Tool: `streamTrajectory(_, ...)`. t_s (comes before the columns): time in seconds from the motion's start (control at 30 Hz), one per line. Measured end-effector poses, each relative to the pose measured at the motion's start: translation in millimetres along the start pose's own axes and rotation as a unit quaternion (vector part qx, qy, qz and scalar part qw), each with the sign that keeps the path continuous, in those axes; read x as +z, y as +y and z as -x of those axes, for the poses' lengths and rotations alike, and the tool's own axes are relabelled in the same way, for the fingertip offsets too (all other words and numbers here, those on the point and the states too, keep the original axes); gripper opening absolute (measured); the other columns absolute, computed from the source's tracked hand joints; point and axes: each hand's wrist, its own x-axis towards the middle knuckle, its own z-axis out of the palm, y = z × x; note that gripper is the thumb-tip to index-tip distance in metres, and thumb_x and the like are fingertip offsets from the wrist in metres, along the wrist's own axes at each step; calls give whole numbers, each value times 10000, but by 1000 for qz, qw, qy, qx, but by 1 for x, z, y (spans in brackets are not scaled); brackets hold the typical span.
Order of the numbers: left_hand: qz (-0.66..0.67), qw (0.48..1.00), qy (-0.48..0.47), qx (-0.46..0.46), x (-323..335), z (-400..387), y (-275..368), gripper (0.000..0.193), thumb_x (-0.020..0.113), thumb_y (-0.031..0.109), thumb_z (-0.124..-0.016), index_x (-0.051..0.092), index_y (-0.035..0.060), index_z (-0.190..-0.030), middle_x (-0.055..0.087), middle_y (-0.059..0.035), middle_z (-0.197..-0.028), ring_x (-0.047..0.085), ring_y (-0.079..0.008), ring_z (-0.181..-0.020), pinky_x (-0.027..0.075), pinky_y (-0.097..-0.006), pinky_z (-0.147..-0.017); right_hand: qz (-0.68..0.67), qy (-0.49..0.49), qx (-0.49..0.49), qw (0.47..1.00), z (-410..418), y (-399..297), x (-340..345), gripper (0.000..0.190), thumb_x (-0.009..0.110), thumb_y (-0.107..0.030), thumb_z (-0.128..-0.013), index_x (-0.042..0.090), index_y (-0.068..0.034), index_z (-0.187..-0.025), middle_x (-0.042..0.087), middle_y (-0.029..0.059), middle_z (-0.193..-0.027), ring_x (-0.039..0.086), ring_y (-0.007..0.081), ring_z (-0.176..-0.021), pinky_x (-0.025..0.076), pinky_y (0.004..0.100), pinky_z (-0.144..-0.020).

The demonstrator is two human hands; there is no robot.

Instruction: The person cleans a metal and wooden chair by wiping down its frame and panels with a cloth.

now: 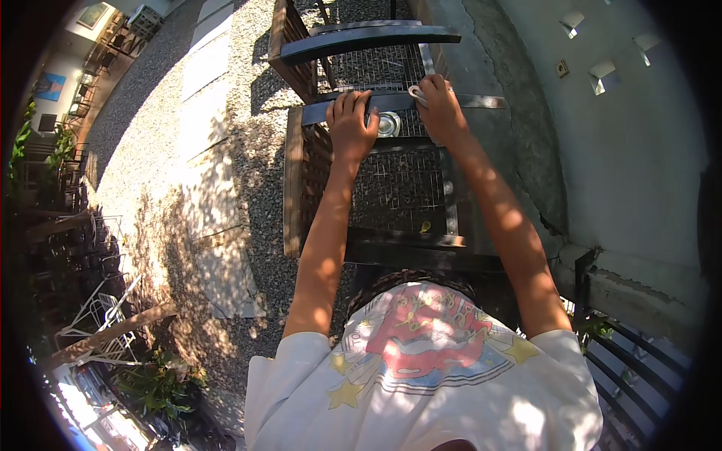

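Both my arms reach forward to a dark-painted wooden armrest or rail (482, 101) of a chair-like frame. My left hand (352, 121) rests on the rail's left part, fingers over its top, holding nothing I can see. In my right hand (441, 107) is a folded whitish cloth or pad (417, 94), pressed at the rail's right part. Between the hands, a little below the rail, a round clear or metal dish (388, 124) sits on the wire mesh. A slatted brown wooden side (293, 180) stands left of the mesh seat.
A second dark curved rail (372, 42) lies farther off. Gravel (268, 225) and pale paving slabs (211, 135) run along the left. A concrete ledge (502, 113) and a wall (615, 169) rise at the right. White metal racks (104, 321) and plants (155, 383) stand lower left.
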Motion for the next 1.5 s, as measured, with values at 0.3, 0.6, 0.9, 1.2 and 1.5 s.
streamTrajectory(0.3, 5, 1000, -4, -1, 3, -1, 1, 404, 658, 281, -948, 664, 135, -1324, 613, -63, -1306, 493, -268, -1340, 296, -476, -1193, -18, 24, 70, 997, -7, 3, 12, 308, 732, -29, -826, 589, 4, -1096, 567, 201, -1155, 612, 443, -1055, 542, 519, -895)
streamTrajectory(0.6, 2, 1000, 9, 8, 5, -2, 0, 409, 667, 280, -940, 668, 136, -1323, 616, -63, -1299, 505, -269, -1327, 304, -478, -1188, -9, 39, 1, 999, -6, -1, 13, 335, 753, -5, -785, 602, -22, -1084, 572, 178, -1121, 603, 409, -1064, 541, 491, -878)
streamTrajectory(0.9, -2, 1000, -3, -2, 2, -1, -1, 391, 662, 278, -954, 670, 148, -1323, 625, -62, -1292, 515, -267, -1323, 299, -467, -1189, -25, 49, 29, 998, -5, -8, 16, 327, 747, -7, -799, 612, -12, -1096, 602, 178, -1088, 623, 425, -1039, 546, 494, -900)
streamTrajectory(1.2, 6, 1000, -9, 3, 4, -4, 1, 405, 658, 295, -958, 663, 136, -1330, 610, -60, -1300, 493, -262, -1338, 296, -474, -1190, -3, 8, 108, 994, -25, -3, 14, 249, 732, -37, -831, 640, -26, -1061, 608, 181, -1103, 626, 433, -1038, 544, 509, -911)
streamTrajectory(1.5, 13, 999, -38, -2, -2, -3, -4, 419, 622, 311, -976, 645, 120, -1348, 592, -75, -1318, 476, -271, -1341, 291, -478, -1191, -2, 51, 88, 995, -1, -27, 15, 307, 737, -4, -806, 635, -13, -1095, 610, 196, -1192, 597, 432, -1141, 531, 505, -956)
